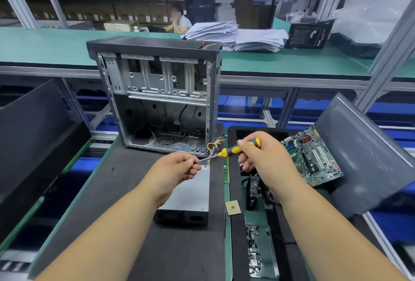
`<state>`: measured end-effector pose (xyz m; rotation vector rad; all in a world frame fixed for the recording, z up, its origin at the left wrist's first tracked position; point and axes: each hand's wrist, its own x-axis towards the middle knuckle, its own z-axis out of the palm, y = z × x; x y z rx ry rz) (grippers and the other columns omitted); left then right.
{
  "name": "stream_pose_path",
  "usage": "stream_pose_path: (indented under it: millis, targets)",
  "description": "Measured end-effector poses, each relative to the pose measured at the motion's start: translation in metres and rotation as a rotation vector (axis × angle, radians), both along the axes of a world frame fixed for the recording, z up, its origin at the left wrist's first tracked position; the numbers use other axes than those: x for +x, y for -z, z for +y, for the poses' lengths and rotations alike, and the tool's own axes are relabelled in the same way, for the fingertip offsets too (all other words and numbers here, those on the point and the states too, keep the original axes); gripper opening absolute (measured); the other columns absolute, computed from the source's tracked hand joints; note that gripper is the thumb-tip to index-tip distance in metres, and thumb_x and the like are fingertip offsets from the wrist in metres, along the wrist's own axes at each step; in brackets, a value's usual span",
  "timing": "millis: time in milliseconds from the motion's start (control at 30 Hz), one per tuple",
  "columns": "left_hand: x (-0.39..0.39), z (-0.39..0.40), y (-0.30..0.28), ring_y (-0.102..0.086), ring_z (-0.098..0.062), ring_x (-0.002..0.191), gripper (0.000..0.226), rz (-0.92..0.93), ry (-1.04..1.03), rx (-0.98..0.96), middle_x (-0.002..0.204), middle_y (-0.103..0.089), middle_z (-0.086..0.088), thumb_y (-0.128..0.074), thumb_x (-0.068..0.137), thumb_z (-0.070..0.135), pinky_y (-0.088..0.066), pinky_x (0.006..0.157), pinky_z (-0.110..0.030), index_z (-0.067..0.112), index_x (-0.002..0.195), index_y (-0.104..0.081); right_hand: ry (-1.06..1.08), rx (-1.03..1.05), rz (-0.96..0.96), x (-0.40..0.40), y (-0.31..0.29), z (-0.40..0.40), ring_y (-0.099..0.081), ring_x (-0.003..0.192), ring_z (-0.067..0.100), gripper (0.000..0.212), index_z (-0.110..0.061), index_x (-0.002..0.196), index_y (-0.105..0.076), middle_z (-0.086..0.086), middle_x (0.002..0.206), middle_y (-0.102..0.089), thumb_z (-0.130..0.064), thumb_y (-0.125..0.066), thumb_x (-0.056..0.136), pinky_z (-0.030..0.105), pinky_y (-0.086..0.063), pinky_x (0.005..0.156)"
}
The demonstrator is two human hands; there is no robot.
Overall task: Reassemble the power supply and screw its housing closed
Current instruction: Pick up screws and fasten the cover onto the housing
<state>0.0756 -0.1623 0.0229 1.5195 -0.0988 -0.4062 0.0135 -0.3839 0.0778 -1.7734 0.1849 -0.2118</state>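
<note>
The grey metal power supply (190,193) lies flat on the black mat, its lid on, with a bundle of yellow and purple wires (213,147) coming out of its far end. My right hand (262,154) grips the yellow-and-grey handle of a screwdriver (233,150) held above the supply's far corner. My left hand (177,169) pinches the tip of the screwdriver's metal shaft between thumb and fingers. Whether a screw sits on the tip is hidden by my fingers.
An open, emptied computer case (157,98) stands upright behind the supply. A motherboard (312,157) leans at the right; a CPU chip (232,207), a fan (252,193) and a tray of several screws (254,251) lie near it. Dark panels flank both sides.
</note>
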Motion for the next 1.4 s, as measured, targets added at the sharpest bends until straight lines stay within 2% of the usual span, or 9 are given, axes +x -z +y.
stream_pose_path:
  millis: [200, 367, 533, 633, 833, 1000, 1167, 1267, 1400]
  targets:
    - [-0.008, 0.008, -0.007, -0.062, -0.010, 0.073, 0.024, -0.067, 0.005, 0.024, 0.078, -0.072, 0.000, -0.043, 0.102, 0.004, -0.055, 0.080, -0.027, 0.007, 0.098, -0.066, 0.061, 0.005, -0.030, -0.006, 0.001, 0.020, -0.056, 0.053, 0.013, 0.013, -0.015, 0.093, -0.060, 0.006, 0.067, -0.068, -0.027, -0.058, 0.097, 0.017, -0.045, 0.049]
    - [-0.010, 0.029, -0.006, -0.061, -0.011, 0.077, 0.022, -0.061, 0.061, -0.053, 0.083, -0.070, -0.001, -0.043, 0.103, 0.006, -0.052, 0.083, -0.028, 0.004, 0.104, -0.065, 0.108, 0.011, -0.030, -0.009, 0.005, 0.048, -0.057, 0.054, 0.014, 0.011, -0.022, 0.089, -0.063, 0.005, 0.068, -0.068, -0.031, -0.058, 0.095, 0.025, -0.048, 0.054]
    - [-0.006, 0.055, 0.004, -0.065, -0.012, 0.107, 0.024, -0.089, 0.075, -0.035, 0.110, -0.072, 0.004, -0.041, 0.105, 0.024, -0.048, 0.098, -0.029, 0.022, 0.115, -0.062, 0.114, -0.046, -0.037, -0.017, 0.004, 0.079, -0.056, 0.053, 0.013, 0.011, -0.025, 0.087, -0.061, 0.003, 0.066, -0.067, -0.033, -0.058, 0.094, 0.023, -0.047, 0.053]
    - [-0.003, 0.067, 0.015, -0.062, -0.014, 0.112, 0.024, -0.101, 0.103, 0.018, 0.112, -0.070, 0.004, -0.040, 0.105, 0.025, -0.046, 0.102, -0.033, 0.026, 0.114, -0.062, 0.167, -0.132, -0.033, -0.025, 0.000, 0.088, -0.055, 0.052, 0.011, 0.011, -0.029, 0.084, -0.060, 0.001, 0.065, -0.067, -0.033, -0.059, 0.094, 0.017, -0.042, 0.049]
    - [-0.007, 0.071, 0.035, -0.061, -0.009, 0.106, 0.022, -0.088, 0.251, 0.117, 0.110, -0.068, 0.007, -0.047, 0.100, 0.016, -0.046, 0.092, -0.023, 0.027, 0.110, -0.062, 0.248, -0.275, 0.024, -0.046, 0.005, 0.096, -0.055, 0.051, 0.011, 0.010, -0.031, 0.082, -0.059, 0.002, 0.066, -0.067, -0.038, -0.057, 0.090, 0.027, -0.041, 0.053]
    - [-0.015, 0.064, 0.049, -0.060, -0.003, 0.105, 0.025, -0.110, 0.305, 0.173, 0.109, -0.069, 0.013, -0.051, 0.097, 0.013, -0.042, 0.076, -0.008, 0.034, 0.105, -0.064, 0.299, -0.322, 0.075, -0.054, 0.012, 0.093, -0.054, 0.048, 0.009, 0.009, -0.033, 0.081, -0.059, -0.002, 0.064, -0.067, -0.041, -0.057, 0.082, 0.034, -0.047, 0.055]
    - [-0.024, 0.048, 0.059, -0.056, -0.004, 0.088, 0.027, -0.243, 0.361, 0.340, 0.107, -0.062, 0.013, -0.055, 0.093, 0.014, -0.043, 0.074, -0.015, 0.039, 0.099, -0.061, 0.276, -0.430, 0.108, -0.059, 0.017, 0.082, -0.054, 0.053, 0.010, 0.009, -0.032, 0.081, -0.057, -0.004, 0.067, -0.068, -0.037, -0.058, 0.089, 0.040, -0.053, 0.061]
    - [-0.029, 0.038, 0.065, -0.053, -0.010, 0.102, 0.034, -0.364, 0.421, 0.499, 0.110, -0.056, 0.010, -0.062, 0.088, 0.010, -0.044, 0.093, -0.024, 0.035, 0.111, -0.060, 0.244, -0.520, 0.133, -0.059, 0.016, 0.077, -0.056, 0.058, 0.019, 0.014, -0.028, 0.079, -0.056, -0.001, 0.068, -0.067, -0.035, -0.059, 0.091, 0.038, -0.051, 0.062]
    - [-0.030, 0.024, 0.068, -0.044, -0.016, 0.113, 0.051, -0.521, 0.453, 0.699, 0.113, -0.054, 0.009, -0.070, 0.080, 0.014, -0.038, 0.101, -0.031, 0.040, 0.123, -0.059, 0.177, -0.574, 0.177, -0.058, 0.016, 0.070, -0.048, 0.050, 0.008, 0.015, -0.027, 0.082, -0.055, -0.009, 0.066, -0.066, -0.036, -0.058, 0.093, 0.030, -0.042, 0.052]
